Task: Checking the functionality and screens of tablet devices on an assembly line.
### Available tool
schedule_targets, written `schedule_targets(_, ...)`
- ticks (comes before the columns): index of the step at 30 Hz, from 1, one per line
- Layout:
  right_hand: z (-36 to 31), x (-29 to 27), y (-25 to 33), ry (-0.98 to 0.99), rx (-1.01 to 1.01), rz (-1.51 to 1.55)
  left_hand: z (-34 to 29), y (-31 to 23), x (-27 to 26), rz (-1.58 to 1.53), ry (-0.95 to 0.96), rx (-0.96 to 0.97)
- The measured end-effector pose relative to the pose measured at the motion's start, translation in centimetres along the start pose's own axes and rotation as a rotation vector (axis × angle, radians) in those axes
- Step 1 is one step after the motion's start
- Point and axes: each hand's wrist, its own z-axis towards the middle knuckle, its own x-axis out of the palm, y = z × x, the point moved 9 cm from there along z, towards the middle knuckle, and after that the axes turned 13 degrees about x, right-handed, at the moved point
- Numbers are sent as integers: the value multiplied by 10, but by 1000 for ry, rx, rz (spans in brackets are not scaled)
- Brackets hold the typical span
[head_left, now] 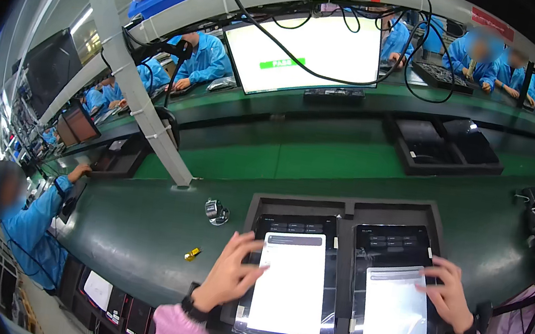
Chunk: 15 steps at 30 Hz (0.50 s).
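Two tablets lie side by side in a black two-slot foam tray (pixel 436 225) in front of me. On the left tablet (pixel 292 286) a white panel covers most of the lit screen, with a dark strip of icons above it. A smaller white panel shows on the right tablet (pixel 395 315), under a similar dark strip. My left hand (pixel 230 274) is at the left tablet's left edge, fingers apart, fingertips over the screen. At the right tablet's right edge, my right hand (pixel 449 295) has its fingers spread over the screen. Whether the fingertips touch the glass, I cannot tell. Neither hand holds anything.
A small metal object (pixel 215 212) and a yellow piece (pixel 192 253) lie on the green bench (pixel 136 224). A grey post (pixel 136 80) rises at left. Beyond are a monitor (pixel 303 56), a conveyor (pixel 269 157) and another black tray (pixel 441 169). Co-workers sit on both sides.
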Motion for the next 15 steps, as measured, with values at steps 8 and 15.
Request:
schedule_targets(8, -80, -37, -11, -309, 333, 331, -34, -70, -18, -96, 32, -104)
schedule_targets(15, -72, 0, -24, -180, 468, 291, 9, -21, 0, -19, 27, -156)
